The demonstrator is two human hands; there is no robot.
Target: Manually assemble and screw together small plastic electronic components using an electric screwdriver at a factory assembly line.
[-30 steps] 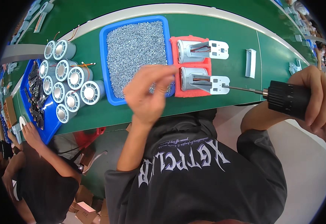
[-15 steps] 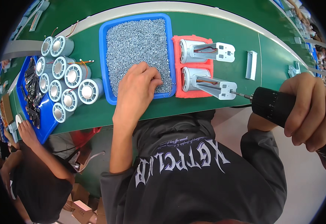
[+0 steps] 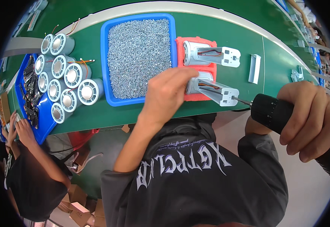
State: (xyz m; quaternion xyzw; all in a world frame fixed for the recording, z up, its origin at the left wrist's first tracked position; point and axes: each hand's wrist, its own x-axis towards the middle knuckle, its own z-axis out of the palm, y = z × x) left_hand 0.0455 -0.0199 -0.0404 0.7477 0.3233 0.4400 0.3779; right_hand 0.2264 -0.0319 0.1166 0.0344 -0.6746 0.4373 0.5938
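My right hand (image 3: 308, 117) is wrapped round a black electric screwdriver (image 3: 270, 113). Its thin bit points left and meets the end plate of the nearer white bracket (image 3: 228, 96). That bracket joins a white cylindrical motor housing (image 3: 203, 76), with wires running inside, lying in a red foam holder (image 3: 200, 97). Closed fingers of my left hand (image 3: 165, 94) rest at the left side of this nearer housing, covering part of it; anything pinched in them is hidden. A second white bracket (image 3: 231, 56) and its housing lie behind, in the same holder.
Left of the holder stands a blue tray (image 3: 104, 68) full of small silver screws. Several white round motors (image 3: 72, 75) cluster farther left, beside a blue bin (image 3: 46, 126) of dark parts. A white channel piece (image 3: 254, 69) lies right. Another person's hand (image 3: 25, 132) is at far left.
My left hand has left the screw tray and moved right to the nearer housing. My right hand and the screwdriver have shifted slightly left, with the bit still at the bracket's end plate.
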